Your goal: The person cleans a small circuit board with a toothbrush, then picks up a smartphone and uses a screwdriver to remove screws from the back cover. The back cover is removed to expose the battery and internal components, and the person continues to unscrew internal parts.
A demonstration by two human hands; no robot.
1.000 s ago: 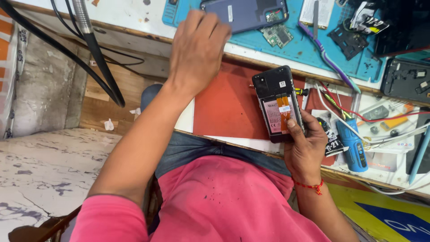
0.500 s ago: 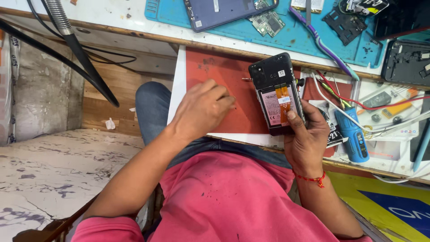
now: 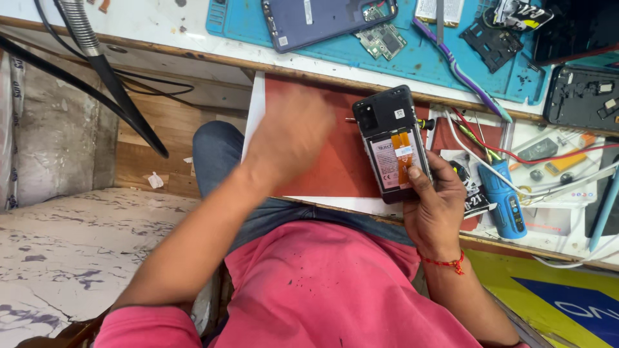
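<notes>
My right hand (image 3: 438, 206) grips the opened black phone with its back cover off, battery and orange flex cable showing (image 3: 391, 145), fingers wrapped round its lower end and the thumb pressed on the battery. The phone's long axis runs roughly from 6 to 12 o'clock, tipped slightly toward 11. My left hand (image 3: 287, 138) hovers, blurred, over the red rubber work mat (image 3: 335, 174) on the table, at about 9 o'clock from the phone and close beside it; whether it holds anything I cannot tell.
</notes>
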